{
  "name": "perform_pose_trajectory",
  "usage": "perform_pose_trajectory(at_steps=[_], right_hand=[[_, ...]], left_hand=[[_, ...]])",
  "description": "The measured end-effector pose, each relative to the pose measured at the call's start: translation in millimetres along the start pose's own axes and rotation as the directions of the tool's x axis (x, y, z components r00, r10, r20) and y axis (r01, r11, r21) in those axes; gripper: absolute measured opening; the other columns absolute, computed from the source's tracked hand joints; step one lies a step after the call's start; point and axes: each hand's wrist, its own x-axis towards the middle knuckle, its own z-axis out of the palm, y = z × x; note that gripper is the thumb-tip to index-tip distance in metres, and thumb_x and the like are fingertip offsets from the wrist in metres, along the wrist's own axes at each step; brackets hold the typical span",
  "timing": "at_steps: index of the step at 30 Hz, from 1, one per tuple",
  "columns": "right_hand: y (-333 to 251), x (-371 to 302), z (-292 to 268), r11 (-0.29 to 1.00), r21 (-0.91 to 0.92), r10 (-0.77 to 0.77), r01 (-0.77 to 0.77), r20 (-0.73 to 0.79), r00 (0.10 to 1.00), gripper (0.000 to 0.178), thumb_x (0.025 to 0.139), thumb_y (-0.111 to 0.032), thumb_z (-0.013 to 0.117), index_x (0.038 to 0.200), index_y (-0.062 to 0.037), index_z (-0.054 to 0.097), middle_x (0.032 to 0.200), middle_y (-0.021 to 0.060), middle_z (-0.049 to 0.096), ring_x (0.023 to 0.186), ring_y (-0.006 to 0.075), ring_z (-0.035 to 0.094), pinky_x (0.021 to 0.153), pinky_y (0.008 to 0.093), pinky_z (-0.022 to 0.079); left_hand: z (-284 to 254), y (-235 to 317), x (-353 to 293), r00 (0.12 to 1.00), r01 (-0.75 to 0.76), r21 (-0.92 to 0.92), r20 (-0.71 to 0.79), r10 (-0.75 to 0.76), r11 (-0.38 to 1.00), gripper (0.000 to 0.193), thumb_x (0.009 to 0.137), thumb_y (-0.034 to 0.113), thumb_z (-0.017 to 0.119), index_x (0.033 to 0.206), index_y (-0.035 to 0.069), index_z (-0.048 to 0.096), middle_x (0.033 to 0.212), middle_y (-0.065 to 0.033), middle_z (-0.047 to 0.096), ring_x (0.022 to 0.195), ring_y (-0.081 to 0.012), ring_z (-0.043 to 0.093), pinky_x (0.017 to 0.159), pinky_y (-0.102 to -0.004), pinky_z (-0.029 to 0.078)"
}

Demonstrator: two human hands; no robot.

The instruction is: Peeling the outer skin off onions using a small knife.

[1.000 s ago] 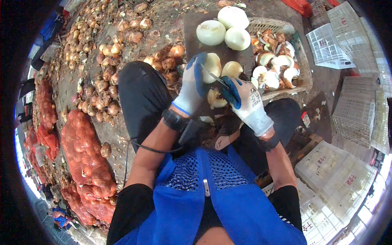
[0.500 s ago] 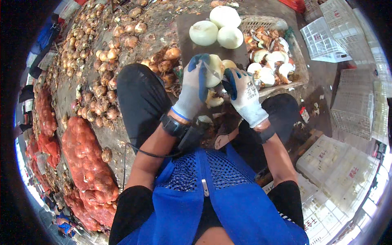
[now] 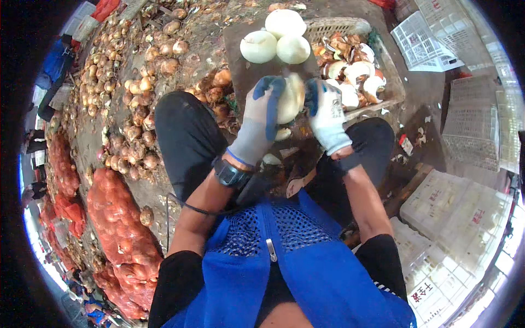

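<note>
My left hand (image 3: 258, 123), in a grey-white glove with blue fingers, is closed round an onion (image 3: 287, 106) with a pale, partly peeled surface. A yellowish, motion-smeared layer shows along its right side. Just right of the onion is my gloved right hand (image 3: 328, 117), its fingers curled in; what they hold, if anything, I cannot make out. Beyond my hands, three peeled white onions (image 3: 284, 23) sit together on a dark board (image 3: 240, 71). A small pale onion piece (image 3: 283, 134) lies below the held onion.
A shallow plastic crate (image 3: 391, 101) holding skins and onion scraps stands right of the board. Unpeeled onions (image 3: 134, 131) cover the ground at left, beside red mesh sacks of onions (image 3: 123, 235). White crates (image 3: 454, 213) are stacked at right. My knees flank the work area.
My right hand has drawn slightly away from the onion and turned. The onion has tilted in my left hand. The whole view has shifted a little.
</note>
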Motion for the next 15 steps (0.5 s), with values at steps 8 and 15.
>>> perform_pose_trajectory(at_steps=[8,15], right_hand=[[74,-5,-25,0.852,0.288,0.464,-0.438,-0.024,0.886,0.023,0.091,-0.018,0.06,0.108,-0.0025,0.057,0.093,0.0227,0.064,0.09,0.0422,0.061,0.081,0.0458,0.049],[77,-16,1,0.603,0.554,0.599,-0.573,0.16,0.785,0.022,0.094,-0.01,0.065,0.115,-0.0084,0.061,0.086,-0.0013,0.061,0.07,0.0078,0.054,0.06,0.0254,0.046]], left_hand=[[-28,-50,15,0.786,-0.59,0.426,0.109,0.609,0.686,0.061,0.071,0.015,0.085,0.122,-0.003,0.056,0.112,-0.0189,0.064,0.103,-0.0375,0.064,0.088,-0.0402,0.053],[-27,-41,115,0.998,0.004,-0.463,-0.058,-0.035,0.887,0.028,0.091,0.014,0.066,0.116,0.003,0.064,0.101,-0.004,0.066,0.088,-0.0129,0.063,0.076,-0.0277,0.053]])
